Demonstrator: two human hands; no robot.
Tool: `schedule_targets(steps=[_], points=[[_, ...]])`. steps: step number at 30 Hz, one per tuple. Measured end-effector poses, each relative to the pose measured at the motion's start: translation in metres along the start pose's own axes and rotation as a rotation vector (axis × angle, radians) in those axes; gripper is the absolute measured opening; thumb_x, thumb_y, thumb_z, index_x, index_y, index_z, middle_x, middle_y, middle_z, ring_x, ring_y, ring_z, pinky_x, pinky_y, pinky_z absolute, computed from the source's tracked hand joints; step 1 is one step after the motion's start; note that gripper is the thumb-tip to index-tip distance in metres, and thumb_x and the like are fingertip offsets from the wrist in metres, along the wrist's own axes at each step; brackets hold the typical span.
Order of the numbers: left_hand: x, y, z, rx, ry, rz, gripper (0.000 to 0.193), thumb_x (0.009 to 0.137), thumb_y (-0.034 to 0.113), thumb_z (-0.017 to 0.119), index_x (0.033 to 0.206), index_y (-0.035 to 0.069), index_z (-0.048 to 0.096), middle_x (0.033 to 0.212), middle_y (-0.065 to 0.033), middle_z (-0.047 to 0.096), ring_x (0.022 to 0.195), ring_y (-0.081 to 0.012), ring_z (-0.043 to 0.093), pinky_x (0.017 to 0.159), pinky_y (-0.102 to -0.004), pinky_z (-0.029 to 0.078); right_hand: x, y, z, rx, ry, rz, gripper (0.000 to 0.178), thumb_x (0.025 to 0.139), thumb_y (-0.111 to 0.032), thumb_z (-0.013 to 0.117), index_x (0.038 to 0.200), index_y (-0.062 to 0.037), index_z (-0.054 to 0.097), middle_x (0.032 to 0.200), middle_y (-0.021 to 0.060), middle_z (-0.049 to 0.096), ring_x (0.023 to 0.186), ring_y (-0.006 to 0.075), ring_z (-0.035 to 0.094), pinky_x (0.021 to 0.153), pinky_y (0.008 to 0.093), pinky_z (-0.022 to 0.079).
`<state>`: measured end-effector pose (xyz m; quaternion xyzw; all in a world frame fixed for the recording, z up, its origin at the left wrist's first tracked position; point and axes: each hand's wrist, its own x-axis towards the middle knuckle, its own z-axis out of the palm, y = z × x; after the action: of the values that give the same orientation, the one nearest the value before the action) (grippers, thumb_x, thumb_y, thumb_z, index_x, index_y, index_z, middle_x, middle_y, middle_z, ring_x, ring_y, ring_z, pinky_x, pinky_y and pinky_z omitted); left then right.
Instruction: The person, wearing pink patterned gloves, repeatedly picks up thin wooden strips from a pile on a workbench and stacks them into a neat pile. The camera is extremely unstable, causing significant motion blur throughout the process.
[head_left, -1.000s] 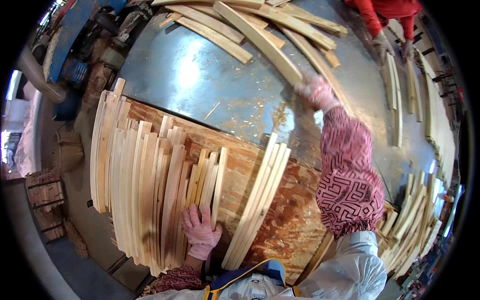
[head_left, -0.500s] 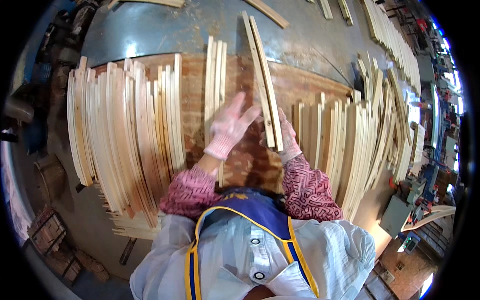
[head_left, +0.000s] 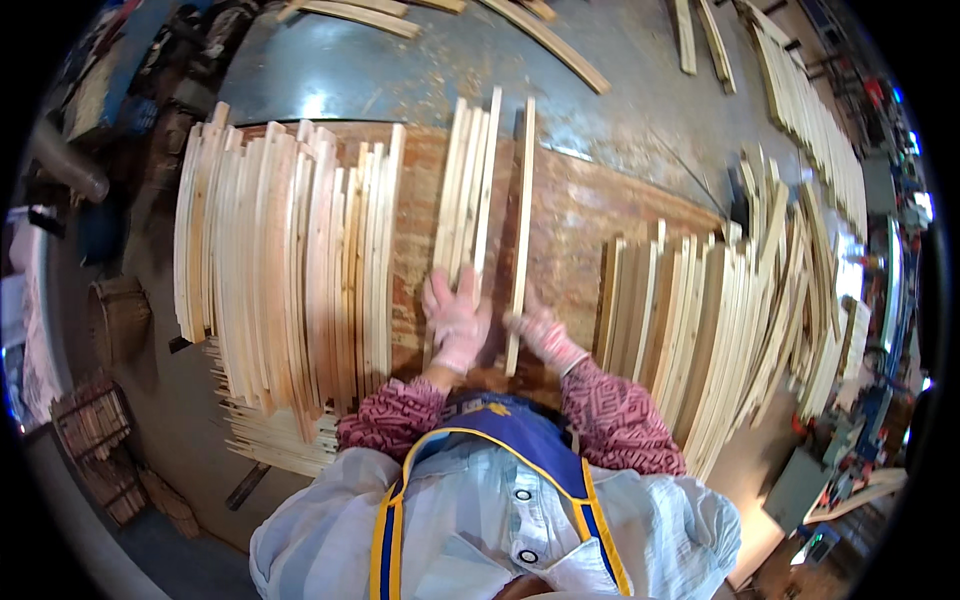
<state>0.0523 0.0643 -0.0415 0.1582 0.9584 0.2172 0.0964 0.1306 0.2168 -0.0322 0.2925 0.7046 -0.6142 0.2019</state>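
My left hand (head_left: 459,322), in a pale knit glove, rests with fingers apart over the lower ends of a small group of wooden strips (head_left: 466,190). These strips lie side by side on a brown wooden board (head_left: 565,205). Just to the right is a single wooden strip (head_left: 523,205), apart from that group and running away from me. My gloved right hand (head_left: 546,335) grips this strip near its close end, with thumb and fingertips at its edge. Patterned pink-red sleeves cover both forearms.
A wide row of wooden strips (head_left: 265,260) lies on the left, another row (head_left: 680,310) on the right. Loose, crossed strips (head_left: 790,270) lean beyond the right row. Across the far grey metal surface (head_left: 400,70) lie sawdust and several stray pieces.
Two strips were held together by my right hand; one now lies against the middle group under my left hand. The other is still in my right hand, and both hands came closer to me.
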Motion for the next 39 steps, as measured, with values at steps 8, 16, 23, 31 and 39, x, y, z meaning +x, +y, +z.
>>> schedule_targets(steps=[8,16,23,31,39], points=[[0.107,-0.023,-0.039,-0.027,-0.138,0.159,0.054,0.085,0.043,0.065,0.132,0.015,0.059,0.121,-0.0149,0.056,0.109,-0.0355,0.053,0.092,-0.0455,0.047,0.125,-0.097,-0.054,-0.606,-0.503,0.004,0.047,0.093,-0.037,0.065,0.118,0.0017,0.06,0.086,0.0097,0.067,0.07,0.0151,0.063,0.06,0.0305,0.053],[0.496,-0.029,-0.051,-0.099,0.089,-0.315,0.074,0.087,0.057,0.058,0.148,0.018,0.04,0.135,-0.0241,0.049,0.124,-0.0399,0.049,0.098,-0.0495,0.046,0.326,-0.231,-0.199,-0.904,0.626,0.019,0.068,0.089,-0.046,0.066,0.148,-0.0207,0.043,0.148,0.011,0.047,0.13,0.0295,0.051,0.101,0.0391,0.049],[0.64,-0.024,-0.018,-0.134,0.224,-0.695,0.089,0.079,0.045,0.072,0.146,0.009,0.025,0.138,-0.0208,0.042,0.125,-0.0373,0.048,0.1,-0.0491,0.045,0.366,-0.207,-0.255,-1.08,0.71,0.14,0.068,0.088,-0.051,0.063,0.149,-0.0343,0.039,0.132,0.0102,0.058,0.119,0.0296,0.059,0.101,0.0439,0.048],[0.436,-0.061,-0.108,-1.761,-0.073,-0.436,0.045,0.077,0.008,0.062,0.118,-0.006,0.049,0.112,-0.0222,0.062,0.09,-0.028,0.066,0.075,-0.0331,0.059,0.213,-0.099,-0.211,0.547,0.298,-0.151,0.04,0.095,-0.032,0.062,0.112,0.0044,0.063,0.086,0.0131,0.069,0.07,0.0208,0.068,0.06,0.0333,0.06],[0.17,-0.03,-0.118,-2.181,-0.666,-0.465,0.05,0.087,0.022,0.061,0.128,-0.005,0.05,0.099,-0.0203,0.069,0.074,-0.025,0.07,0.06,-0.033,0.062,0.013,-0.065,-0.089,1.087,0.339,-0.06,0.045,0.091,-0.033,0.067,0.11,0.0054,0.056,0.087,0.0137,0.064,0.068,0.024,0.064,0.058,0.039,0.058]])
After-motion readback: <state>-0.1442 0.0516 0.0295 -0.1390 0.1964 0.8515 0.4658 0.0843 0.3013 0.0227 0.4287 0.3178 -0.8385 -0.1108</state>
